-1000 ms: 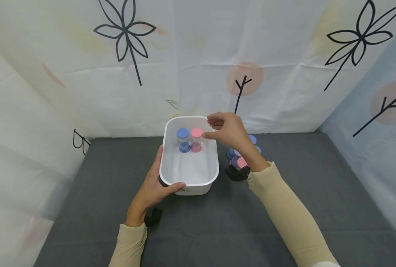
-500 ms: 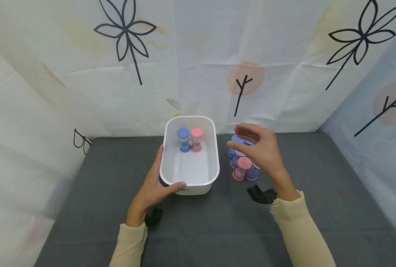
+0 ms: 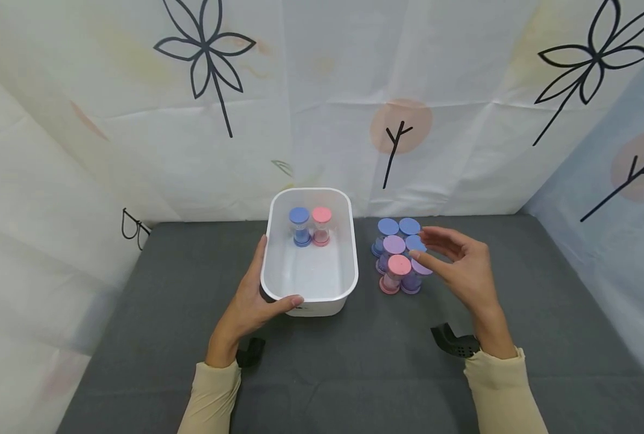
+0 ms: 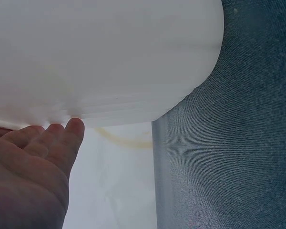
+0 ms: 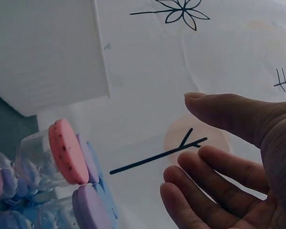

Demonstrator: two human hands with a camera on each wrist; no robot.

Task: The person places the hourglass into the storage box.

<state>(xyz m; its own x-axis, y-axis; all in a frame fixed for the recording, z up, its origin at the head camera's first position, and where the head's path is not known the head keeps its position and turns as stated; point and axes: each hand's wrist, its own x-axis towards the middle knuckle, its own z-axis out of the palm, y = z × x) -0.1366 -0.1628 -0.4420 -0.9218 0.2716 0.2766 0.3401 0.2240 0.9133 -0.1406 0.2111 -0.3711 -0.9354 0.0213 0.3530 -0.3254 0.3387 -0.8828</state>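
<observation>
A white plastic bin [image 3: 308, 271] stands on the dark table. Inside, near its far end, a blue sand timer [image 3: 299, 216] and a pink sand timer [image 3: 322, 215] stand upright side by side. My left hand [image 3: 246, 310] rests against the bin's near left corner, fingers straight along the outer wall, thumb over the front rim. Right of the bin, several sand timers stand close together, among them a pink-capped one [image 3: 399, 265], a purple-capped one [image 3: 394, 244] and a blue-capped one [image 3: 388, 226]. Beside them hovers my right hand [image 3: 465, 271], thumb and fingers apart, holding nothing.
Dark grey cloth [image 3: 322, 374] covers the table. White patterned fabric [image 3: 322, 120] hangs behind the table's back edge and along both sides. A black wrist mount [image 3: 454, 342] sits under my right wrist.
My right hand has moved from over the bin, beside the pink sand timer, rightward to the right side of the grouped timers. My left hand and the bin stay put.
</observation>
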